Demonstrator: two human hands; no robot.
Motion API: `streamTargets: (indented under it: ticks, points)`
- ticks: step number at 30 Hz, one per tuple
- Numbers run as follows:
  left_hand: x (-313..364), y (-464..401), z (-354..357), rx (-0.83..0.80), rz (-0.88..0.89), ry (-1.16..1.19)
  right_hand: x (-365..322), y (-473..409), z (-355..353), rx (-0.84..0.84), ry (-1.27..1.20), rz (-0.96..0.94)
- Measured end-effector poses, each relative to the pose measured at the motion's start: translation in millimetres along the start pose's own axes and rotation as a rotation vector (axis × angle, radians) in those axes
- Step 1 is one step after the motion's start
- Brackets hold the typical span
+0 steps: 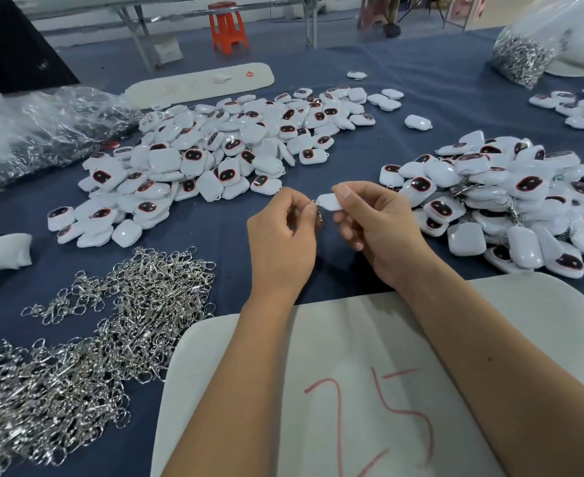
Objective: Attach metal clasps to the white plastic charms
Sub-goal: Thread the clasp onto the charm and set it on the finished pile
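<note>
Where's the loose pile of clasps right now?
In the head view, the clasp pile lies on the blue table, lower left, left of the left hand and below the charm heap.

White charms (194,160) with black-and-red faces, silver clasps (77,339), blue tablecloth (421,94).

Bare blue tablecloth (345,166) runs between the left charm heap (194,160) and the right charm heap (497,201), while the clasp pile (87,335) crowds the near left.
</note>
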State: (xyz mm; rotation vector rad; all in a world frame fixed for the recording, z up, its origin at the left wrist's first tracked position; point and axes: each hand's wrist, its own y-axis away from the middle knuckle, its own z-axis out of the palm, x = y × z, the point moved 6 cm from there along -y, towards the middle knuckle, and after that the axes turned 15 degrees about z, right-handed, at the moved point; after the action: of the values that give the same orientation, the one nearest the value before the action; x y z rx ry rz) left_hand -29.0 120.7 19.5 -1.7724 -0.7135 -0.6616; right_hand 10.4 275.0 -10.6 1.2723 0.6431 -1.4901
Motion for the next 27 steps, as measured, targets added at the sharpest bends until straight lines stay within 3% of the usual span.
streamTargets:
  ticks: [10, 15, 19, 22, 24, 27]
  points:
    - [14, -5, -3, -0.23, 0.124, -0.462, -4, 9, 5, 0.107, 0.195, -0.13]
    - [18, -7, 1, -0.359, 0.12, -0.478, -5, 9, 1, 0.136, 0.199, -0.128]
    - [18, -6, 4, -0.372, 0.168, -0.502, -6, 9, 2, 0.123, 0.194, -0.138]
    - [13, -3, 0, -0.191, 0.059, -0.297, -7, 9, 4, 0.09, 0.117, -0.15]
    - [7, -1, -1, -0.017, -0.092, -0.027, -8, 8, 4, 0.055, 0.047, -0.139]
    - [-6, 6, 10, 0.115, -0.387, 0.434, -7, 6, 4, 0.006, -0.028, -0.102]
